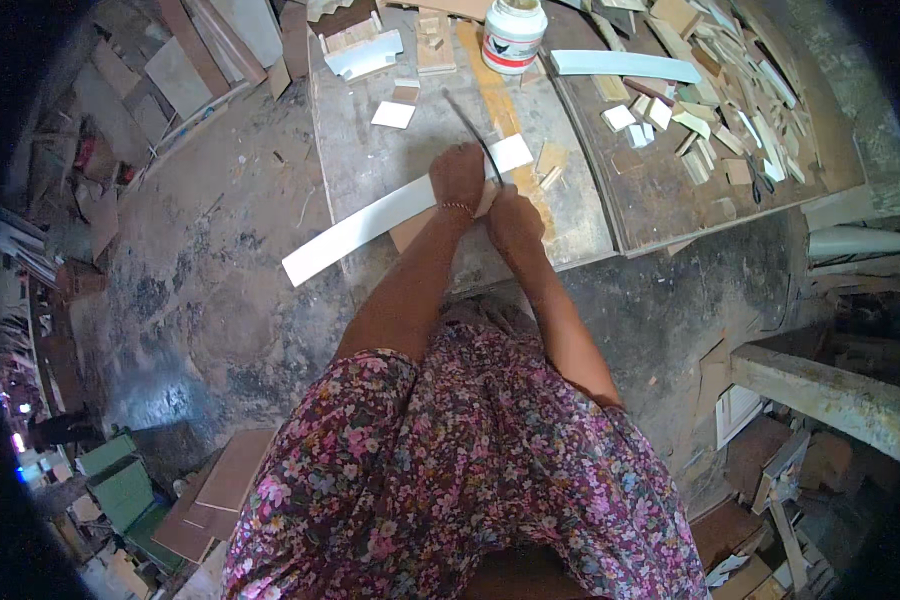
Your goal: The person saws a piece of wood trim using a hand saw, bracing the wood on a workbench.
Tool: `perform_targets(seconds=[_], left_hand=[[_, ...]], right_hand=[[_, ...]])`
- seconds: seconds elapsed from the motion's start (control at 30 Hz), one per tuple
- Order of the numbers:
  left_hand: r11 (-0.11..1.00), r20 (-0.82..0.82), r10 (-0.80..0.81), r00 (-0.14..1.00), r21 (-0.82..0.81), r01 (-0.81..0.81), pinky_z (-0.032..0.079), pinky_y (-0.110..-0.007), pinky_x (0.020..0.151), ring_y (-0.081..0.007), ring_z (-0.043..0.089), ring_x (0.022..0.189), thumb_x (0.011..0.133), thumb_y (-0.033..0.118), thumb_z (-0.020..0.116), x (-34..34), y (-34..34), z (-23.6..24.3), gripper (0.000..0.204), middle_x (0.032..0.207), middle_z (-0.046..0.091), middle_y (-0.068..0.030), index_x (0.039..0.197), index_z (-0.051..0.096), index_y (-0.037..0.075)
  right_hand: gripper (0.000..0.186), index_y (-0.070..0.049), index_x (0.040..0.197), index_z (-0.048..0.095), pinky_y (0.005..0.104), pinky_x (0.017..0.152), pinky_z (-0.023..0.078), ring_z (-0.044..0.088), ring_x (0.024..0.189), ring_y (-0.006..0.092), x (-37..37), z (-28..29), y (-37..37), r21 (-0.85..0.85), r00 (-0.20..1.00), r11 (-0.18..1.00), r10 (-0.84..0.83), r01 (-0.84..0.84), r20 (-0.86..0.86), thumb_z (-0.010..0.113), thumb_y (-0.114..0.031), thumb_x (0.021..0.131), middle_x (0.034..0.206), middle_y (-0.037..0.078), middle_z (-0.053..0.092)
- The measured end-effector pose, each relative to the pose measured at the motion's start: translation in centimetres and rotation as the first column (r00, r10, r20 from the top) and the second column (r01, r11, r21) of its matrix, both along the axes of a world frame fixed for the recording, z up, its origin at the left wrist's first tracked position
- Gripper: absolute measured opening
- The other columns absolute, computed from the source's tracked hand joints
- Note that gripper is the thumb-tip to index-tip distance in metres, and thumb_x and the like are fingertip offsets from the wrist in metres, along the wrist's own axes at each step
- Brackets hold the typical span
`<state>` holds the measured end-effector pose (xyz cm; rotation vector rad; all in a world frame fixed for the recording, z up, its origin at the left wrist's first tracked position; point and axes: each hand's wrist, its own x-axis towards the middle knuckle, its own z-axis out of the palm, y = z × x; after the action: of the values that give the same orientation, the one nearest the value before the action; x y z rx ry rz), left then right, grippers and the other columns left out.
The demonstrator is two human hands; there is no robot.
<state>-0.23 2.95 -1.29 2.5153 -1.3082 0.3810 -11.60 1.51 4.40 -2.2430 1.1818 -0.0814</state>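
Note:
A long white strip (pixel 365 228) lies slantwise across the worktable, its left end jutting past the table's edge. My left hand (pixel 458 176) is closed over the strip towards its right end and presses it down. Just right of it, my right hand (pixel 516 218) grips the near end of a thin dark blade (pixel 474 128), which looks like a bare saw blade. The blade crosses the strip between my left hand and the strip's right end. Beneath the strip, partly hidden by my hands and arms, is a brown board (pixel 410 232). My fingertips are mostly hidden.
On the worktable (pixel 580 225) stand a white tub (pixel 514 38) with a red band and a small wooden piece with a white curved face (pixel 365 55). Another white strip (pixel 625 66), many wood offcuts (pixel 685 120) and scissors (pixel 758 185) lie right. Boards lean at left.

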Motion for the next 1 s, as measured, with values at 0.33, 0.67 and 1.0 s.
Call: perform_targets(seconds=[0.33,0.67,1.0], left_hand=[[0.998,0.016,-0.045,0.999,0.051,0.044,0.045,-0.036,0.059,-0.0242,0.057,0.072,0.077,0.015,0.044,-0.4,0.6,0.9,0.012,0.073,0.057,-0.007,0.076,0.054,0.009],[0.988,-0.049,-0.137,0.989,0.065,0.14,0.043,-0.035,0.059,-0.0215,0.057,0.069,0.081,0.019,0.043,-1.6,0.4,2.5,0.018,0.071,0.059,-0.0077,0.071,0.056,0.01],[0.962,-0.084,-0.268,0.96,-0.083,0.262,0.039,-0.04,0.066,-0.0302,0.053,0.074,0.076,0.024,0.051,-0.9,1.3,0.9,0.023,0.075,0.054,-0.0142,0.076,0.054,0.001]], right_hand=[[0.03,-0.001,0.085,0.051,0.043,0.067,0.045,0.058,0.078,0.0357,-0.7,-0.3,1.4,-0.019,1.0,1.0,0.0,0.0,-0.001,0.036,-0.026,0.085,0.079,0.023,0.058],[0.027,0.003,0.089,0.049,0.0441,0.071,0.045,0.057,0.081,0.0375,0.9,1.3,-0.9,-0.012,0.998,1.0,-0.013,0.012,-0.055,0.034,-0.019,0.082,0.084,0.024,0.058],[0.027,0.002,0.088,0.045,0.0472,0.068,0.043,0.057,0.078,0.0404,0.6,-0.3,-0.6,-0.016,0.999,1.0,-0.026,0.026,-0.024,0.035,-0.023,0.083,0.081,0.027,0.057]])
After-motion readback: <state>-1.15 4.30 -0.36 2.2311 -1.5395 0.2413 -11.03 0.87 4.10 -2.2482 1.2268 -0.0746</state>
